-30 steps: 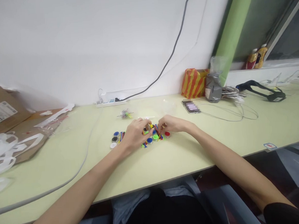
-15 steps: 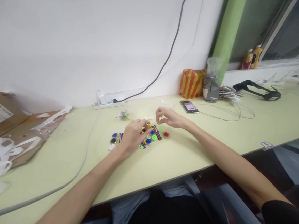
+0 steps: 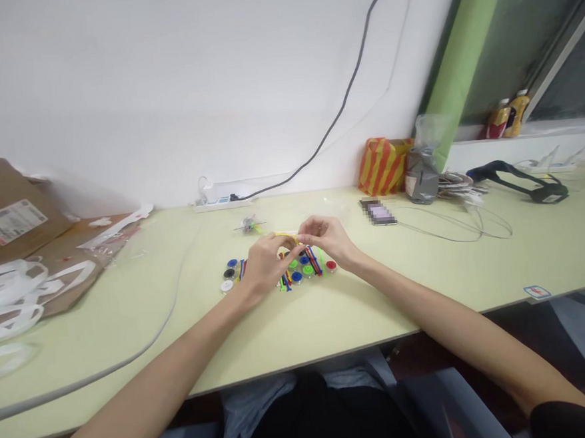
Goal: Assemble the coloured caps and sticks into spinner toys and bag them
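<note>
No lettering can be read: far left of the fingers, the white label on the cardboard box carries blurred print; well right of them, the blue-bordered sticker at the edge of the table bears an unclear red mark.

piece between my left hand and right hand, over sticks and discs on table. three discs left of left hand. behind, power strip along wall. to my right, phone before bag, pouch right of bag. far left, cardboard box.
</note>
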Available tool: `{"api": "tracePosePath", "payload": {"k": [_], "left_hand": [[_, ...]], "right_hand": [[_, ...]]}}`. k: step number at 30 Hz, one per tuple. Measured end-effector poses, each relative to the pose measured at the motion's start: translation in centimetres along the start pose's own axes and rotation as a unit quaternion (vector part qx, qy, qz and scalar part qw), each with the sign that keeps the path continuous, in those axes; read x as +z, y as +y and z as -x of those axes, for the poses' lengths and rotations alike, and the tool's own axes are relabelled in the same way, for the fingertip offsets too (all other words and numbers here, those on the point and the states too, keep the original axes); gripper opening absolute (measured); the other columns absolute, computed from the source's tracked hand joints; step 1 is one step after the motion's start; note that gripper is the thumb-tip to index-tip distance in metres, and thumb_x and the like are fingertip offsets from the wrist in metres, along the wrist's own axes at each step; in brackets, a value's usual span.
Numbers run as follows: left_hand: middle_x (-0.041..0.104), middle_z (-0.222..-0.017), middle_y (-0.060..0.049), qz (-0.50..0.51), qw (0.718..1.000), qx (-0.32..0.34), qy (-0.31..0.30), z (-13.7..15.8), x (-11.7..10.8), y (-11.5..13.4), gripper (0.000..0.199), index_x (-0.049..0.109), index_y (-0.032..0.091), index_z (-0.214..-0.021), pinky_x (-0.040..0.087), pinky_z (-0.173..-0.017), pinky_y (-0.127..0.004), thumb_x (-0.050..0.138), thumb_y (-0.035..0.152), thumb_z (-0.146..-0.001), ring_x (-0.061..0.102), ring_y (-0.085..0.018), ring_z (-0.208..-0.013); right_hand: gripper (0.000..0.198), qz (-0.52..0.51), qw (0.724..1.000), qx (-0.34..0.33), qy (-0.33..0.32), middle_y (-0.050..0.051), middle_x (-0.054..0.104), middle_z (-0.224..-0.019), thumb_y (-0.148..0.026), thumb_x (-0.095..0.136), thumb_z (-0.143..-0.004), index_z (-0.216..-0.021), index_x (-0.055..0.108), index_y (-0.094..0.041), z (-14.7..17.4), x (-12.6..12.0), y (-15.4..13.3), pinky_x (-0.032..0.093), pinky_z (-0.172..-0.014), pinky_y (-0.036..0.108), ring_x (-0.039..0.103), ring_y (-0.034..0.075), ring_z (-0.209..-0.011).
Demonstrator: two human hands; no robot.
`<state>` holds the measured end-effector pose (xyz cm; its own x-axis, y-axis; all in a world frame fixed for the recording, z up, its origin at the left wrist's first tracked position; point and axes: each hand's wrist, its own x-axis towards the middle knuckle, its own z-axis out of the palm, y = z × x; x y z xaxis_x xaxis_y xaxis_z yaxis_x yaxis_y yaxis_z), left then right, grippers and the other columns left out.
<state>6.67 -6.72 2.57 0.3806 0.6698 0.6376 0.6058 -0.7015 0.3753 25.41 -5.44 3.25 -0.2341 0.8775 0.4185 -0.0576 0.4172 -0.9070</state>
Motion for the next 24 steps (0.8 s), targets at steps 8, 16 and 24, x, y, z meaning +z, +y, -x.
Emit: {"api": "tracePosePath", "payload": {"k": [8,16,24], "left_hand": [[0.074,-0.082,-0.004,0.069,0.995,-0.039,0.057,-0.1,-0.3,0.3,0.032,0.071,0.019,-0.088,0.051,-0.075,-0.034,0.061,0.05,-0.092,0.067,-0.019,-0.075],[0.075,-0.076,-0.002,0.159,0.984,-0.076,0.036,0.0,-0.7,0.9,0.031,0.073,0.019,-0.089,0.053,-0.075,-0.032,0.062,0.048,-0.093,0.069,-0.018,-0.071],[0.075,-0.076,-0.002,0.151,0.986,-0.058,0.029,0.1,-0.8,1.5,0.034,0.073,0.02,-0.08,0.051,-0.078,-0.033,0.059,0.047,-0.095,0.067,-0.018,-0.074]], "right_hand": [[0.039,-0.009,1.0,0.005,0.019,0.004,0.072,-0.077,-0.051,0.083,-0.067,-0.082,0.072,-0.017,0.4,0.1,-0.3,0.052,-0.069,0.03,0.063,0.016,-0.071],[0.036,0.011,0.998,-0.048,0.033,0.005,0.071,-0.079,-0.051,0.079,-0.074,-0.084,0.072,-0.017,0.9,0.9,-0.7,0.053,-0.069,0.03,0.065,0.017,-0.074],[0.036,0.022,0.997,-0.055,0.05,0.005,0.071,-0.083,-0.051,0.076,-0.078,-0.086,0.07,-0.017,0.8,0.9,-0.6,0.052,-0.066,0.029,0.063,0.016,-0.072]]}}
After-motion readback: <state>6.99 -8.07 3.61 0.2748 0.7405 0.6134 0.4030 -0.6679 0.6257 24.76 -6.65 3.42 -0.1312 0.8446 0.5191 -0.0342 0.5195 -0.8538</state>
